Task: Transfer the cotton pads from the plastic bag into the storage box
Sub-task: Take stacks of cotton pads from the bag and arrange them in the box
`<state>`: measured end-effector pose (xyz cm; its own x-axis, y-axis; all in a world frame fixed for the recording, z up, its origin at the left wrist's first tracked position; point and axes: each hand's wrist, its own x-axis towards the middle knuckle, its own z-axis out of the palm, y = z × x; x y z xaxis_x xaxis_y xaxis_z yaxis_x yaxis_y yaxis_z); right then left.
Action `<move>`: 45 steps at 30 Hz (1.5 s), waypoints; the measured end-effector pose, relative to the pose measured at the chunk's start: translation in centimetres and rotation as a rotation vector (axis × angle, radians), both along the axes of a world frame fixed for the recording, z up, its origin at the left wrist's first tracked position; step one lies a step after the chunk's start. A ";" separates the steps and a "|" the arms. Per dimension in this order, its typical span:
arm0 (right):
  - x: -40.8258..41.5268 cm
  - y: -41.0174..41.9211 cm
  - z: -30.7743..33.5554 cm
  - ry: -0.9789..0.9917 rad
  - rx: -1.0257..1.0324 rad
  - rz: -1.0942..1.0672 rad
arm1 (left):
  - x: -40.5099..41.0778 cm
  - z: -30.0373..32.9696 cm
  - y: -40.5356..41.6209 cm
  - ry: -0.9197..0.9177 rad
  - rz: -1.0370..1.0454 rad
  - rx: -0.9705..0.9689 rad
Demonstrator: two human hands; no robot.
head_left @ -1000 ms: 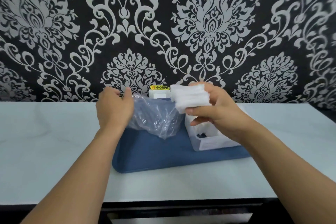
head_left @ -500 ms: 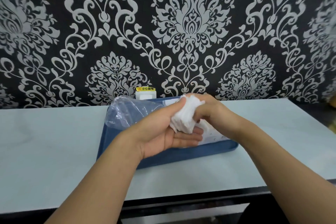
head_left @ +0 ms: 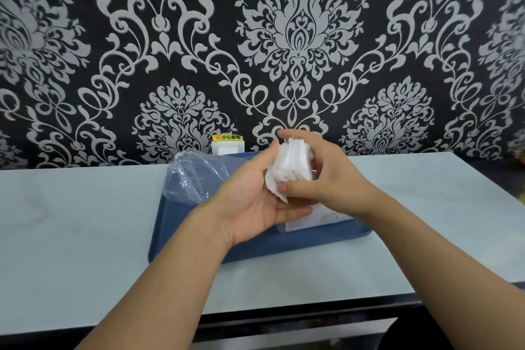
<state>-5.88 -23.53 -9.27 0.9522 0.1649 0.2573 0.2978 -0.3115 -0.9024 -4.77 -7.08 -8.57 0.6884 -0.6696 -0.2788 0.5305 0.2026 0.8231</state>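
At frame centre, a stack of pads [head_left: 291,170] is grasped by the right hand [head_left: 329,176] and cupped from below by the left hand [head_left: 255,202]. Just beneath, the box [head_left: 315,217] is mostly hidden. The bag [head_left: 196,176] lies left on a blue tray [head_left: 184,236].

black wallpaper [head_left: 85,37] with silver-grey damask scrolls is filling the back wall; a pale desk [head_left: 71,221] is running along it, meeting a white socket [head_left: 227,148] wearing a yellow label.
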 end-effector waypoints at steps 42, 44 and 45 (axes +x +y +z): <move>0.8 1.4 -0.4 -0.119 -0.267 -0.049 | -0.1 -0.8 -0.1 -0.338 0.308 0.387; 0.7 1.5 -0.4 -0.126 -0.244 -0.036 | -0.1 -0.8 0.0 -0.279 0.313 0.335; 0.6 1.4 -0.3 -0.137 -0.232 -0.044 | -0.1 -0.6 0.1 -0.226 0.284 0.264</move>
